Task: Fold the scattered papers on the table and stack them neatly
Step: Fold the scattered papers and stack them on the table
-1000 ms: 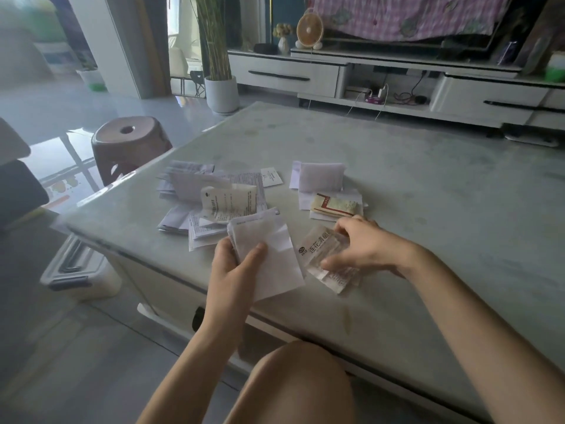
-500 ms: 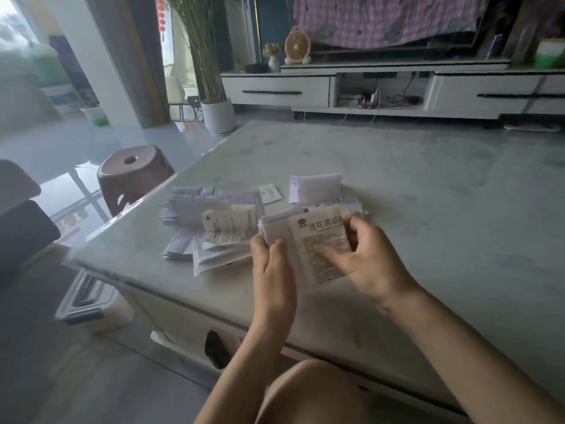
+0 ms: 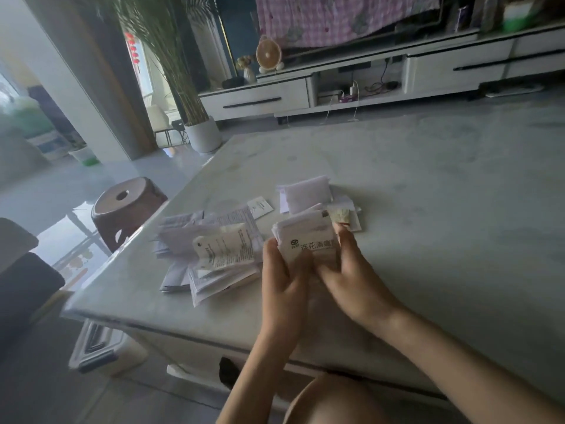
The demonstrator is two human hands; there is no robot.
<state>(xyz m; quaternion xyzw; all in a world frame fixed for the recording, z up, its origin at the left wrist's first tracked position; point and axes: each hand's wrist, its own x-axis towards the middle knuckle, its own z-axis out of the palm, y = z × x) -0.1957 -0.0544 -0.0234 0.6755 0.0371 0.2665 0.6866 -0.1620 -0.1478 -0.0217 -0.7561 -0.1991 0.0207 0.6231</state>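
Observation:
Both hands hold one small bundle of folded papers just above the pale marble table; a printed leaflet with large characters faces me on top. My left hand grips the bundle's left edge. My right hand grips its right edge, fingers up along the side. A loose heap of folded and printed papers lies on the table to the left. Behind the bundle sits a stack of folded white sheets, with a yellowish leaflet beside it.
A small white card lies between the heap and the stack. A brown stool stands off the table's left edge, a white storage box on the floor below the near corner. My knee is under the front edge.
My right hand lifted the printed leaflet from the table and laid it on the white folded paper in my left hand. Both hands now hold the bundle together, further from me.

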